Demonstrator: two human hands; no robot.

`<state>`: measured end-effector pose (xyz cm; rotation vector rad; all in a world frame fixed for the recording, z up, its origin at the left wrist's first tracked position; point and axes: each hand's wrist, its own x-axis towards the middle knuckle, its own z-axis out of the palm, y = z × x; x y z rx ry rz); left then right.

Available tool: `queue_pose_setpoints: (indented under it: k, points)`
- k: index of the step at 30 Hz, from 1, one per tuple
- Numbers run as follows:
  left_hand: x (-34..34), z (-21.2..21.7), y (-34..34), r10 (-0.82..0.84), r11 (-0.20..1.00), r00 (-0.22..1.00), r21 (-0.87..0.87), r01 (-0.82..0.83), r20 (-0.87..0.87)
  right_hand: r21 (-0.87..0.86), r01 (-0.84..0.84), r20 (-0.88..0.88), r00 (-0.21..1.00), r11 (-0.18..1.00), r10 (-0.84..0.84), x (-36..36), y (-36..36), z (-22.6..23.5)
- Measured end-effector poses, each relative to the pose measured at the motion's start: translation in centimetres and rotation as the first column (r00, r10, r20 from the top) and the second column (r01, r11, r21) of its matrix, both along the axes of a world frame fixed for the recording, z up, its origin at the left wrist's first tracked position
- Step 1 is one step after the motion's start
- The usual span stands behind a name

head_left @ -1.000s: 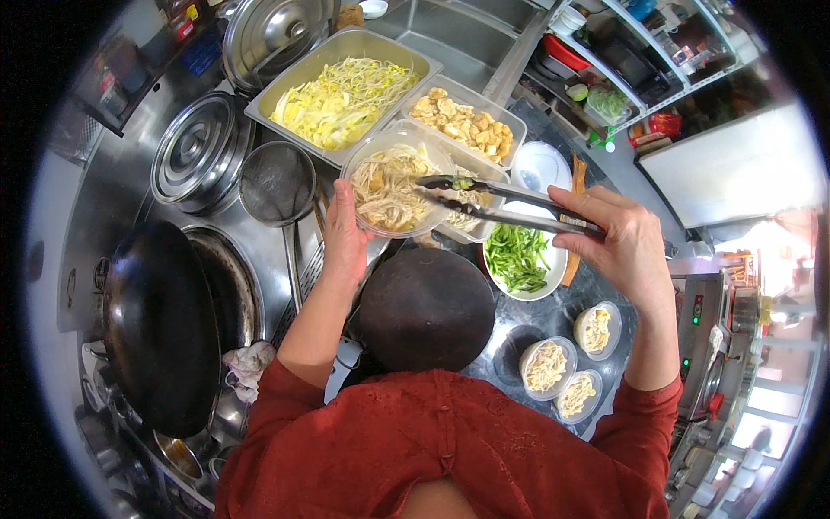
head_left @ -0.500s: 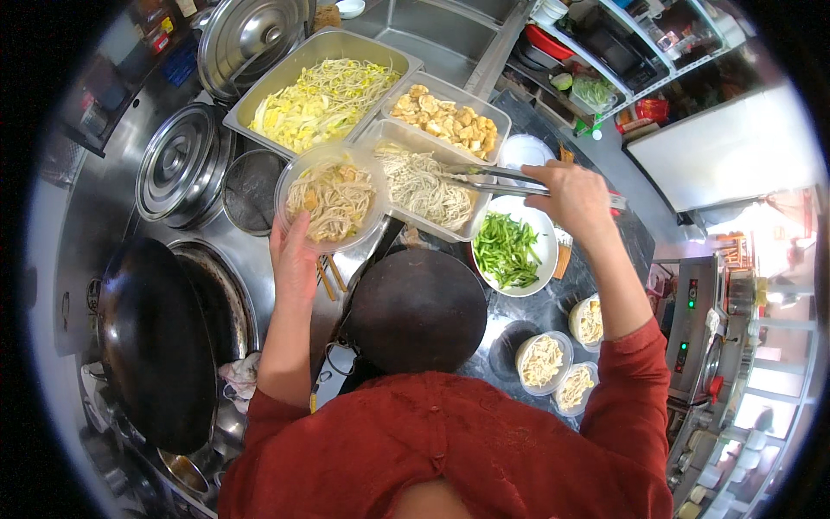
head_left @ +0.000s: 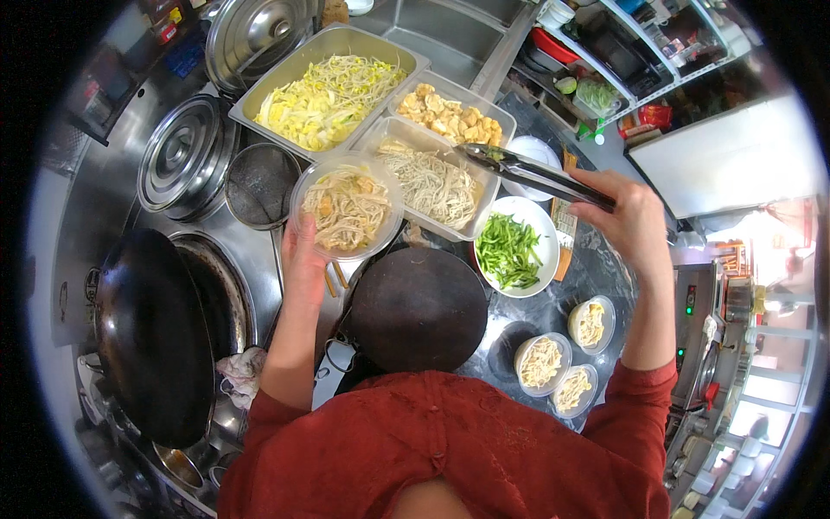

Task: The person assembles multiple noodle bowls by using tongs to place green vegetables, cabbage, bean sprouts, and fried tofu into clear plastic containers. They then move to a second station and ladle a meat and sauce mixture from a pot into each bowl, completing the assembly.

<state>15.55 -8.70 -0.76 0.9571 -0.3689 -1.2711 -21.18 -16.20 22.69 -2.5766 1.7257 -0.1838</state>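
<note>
My left hand (head_left: 303,262) grips a round clear plastic bowl (head_left: 347,208) by its near left side. Pale strands and a few orange-brown bits fill that bowl. My right hand (head_left: 629,216) is closed round metal tongs (head_left: 540,177), whose tips point left over the edge between two clear rectangular tubs. In the nearer tub (head_left: 456,232) lies a heap of pale, thin strands; the one behind holds golden-brown chunks (head_left: 450,115). Whether the tong tips hold anything, I cannot tell. Just below the tongs sits a white bowl (head_left: 543,275) of cut green vegetable.
A steel pan (head_left: 251,108) of bean sprouts and cabbage stands behind. To its left are a mesh strainer (head_left: 261,186) and a lidded pot (head_left: 179,156). A dark round surface (head_left: 419,309) lies before me. Several small tubs of pale strips (head_left: 543,362) stand at right.
My right hand has drawn the tongs up and to the right, off the heap of strands. The round bowl in my left hand has shifted slightly right.
</note>
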Motion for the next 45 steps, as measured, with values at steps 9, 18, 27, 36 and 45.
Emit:
queue_pose_setpoints:
  k: [9, 18, 27, 36, 45]
  points:
    - [-3.2, 0.9, -0.4, -0.197, 0.976, 0.98, -0.085, 0.2, 0.033, -0.081, -0.194, 0.073, 0.977, 0.978, 0.2, 5.2, 1.7, 2.0]
    - [-3.7, 1.3, -0.5, -0.214, 0.974, 0.975, -0.066, 0.218, 0.06, -0.029, -0.386, -0.174, 0.91, 0.922, 0.376, 8.6, 2.9, -0.3]
    - [-2.5, 0.0, -0.5, -0.085, 0.996, 0.996, 0.0, 0.085, -0.014, -0.043, -0.277, -0.065, 0.96, 0.96, 0.274, 7.0, 1.9, 0.4]
    - [1.9, -0.3, 0.5, 0.03, 0.998, 0.999, -0.051, -0.029, 0.025, 0.04, -0.026, -0.287, 0.957, 0.999, 0.037, 4.3, -4.7, -6.8]
    - [1.6, -1.0, 1.4, 0.026, 1.0, 0.999, -0.002, -0.026, 0.024, 0.067, 0.003, -0.231, 0.973, 0.998, 0.013, 2.8, -3.9, -5.2]
